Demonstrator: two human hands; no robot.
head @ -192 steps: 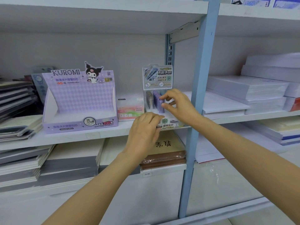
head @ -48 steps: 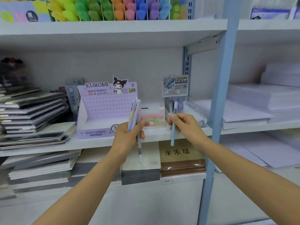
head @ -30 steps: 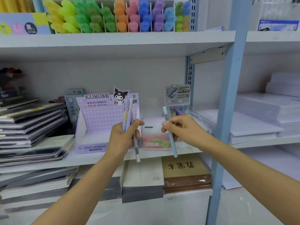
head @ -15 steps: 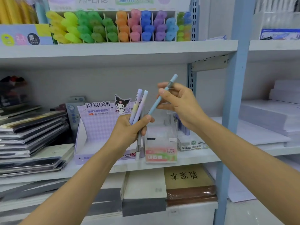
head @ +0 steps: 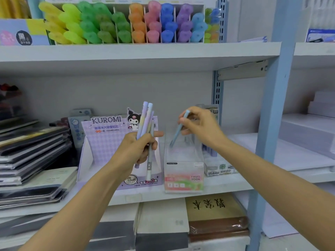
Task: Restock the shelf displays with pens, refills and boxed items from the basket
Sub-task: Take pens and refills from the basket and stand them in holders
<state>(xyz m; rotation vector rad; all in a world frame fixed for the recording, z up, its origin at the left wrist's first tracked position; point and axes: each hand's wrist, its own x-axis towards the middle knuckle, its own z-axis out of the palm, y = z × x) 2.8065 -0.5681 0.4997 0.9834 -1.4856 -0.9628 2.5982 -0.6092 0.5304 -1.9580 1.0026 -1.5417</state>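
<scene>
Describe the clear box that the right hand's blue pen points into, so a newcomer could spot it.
Look at the white shelf under the row of coloured highlighters, left of the blue upright post. The clear box stands between the purple Kuromi display box and a smaller pen stand. Only it carries a pink and green FRUIT SODA label across its base.

My one view comes from the head camera, near the shelf point(head: 223, 185) and facing it straight on.

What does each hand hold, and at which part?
Left hand grips a bundle of pens around their middle; right hand pinches one blue pen near its upper end.
</scene>
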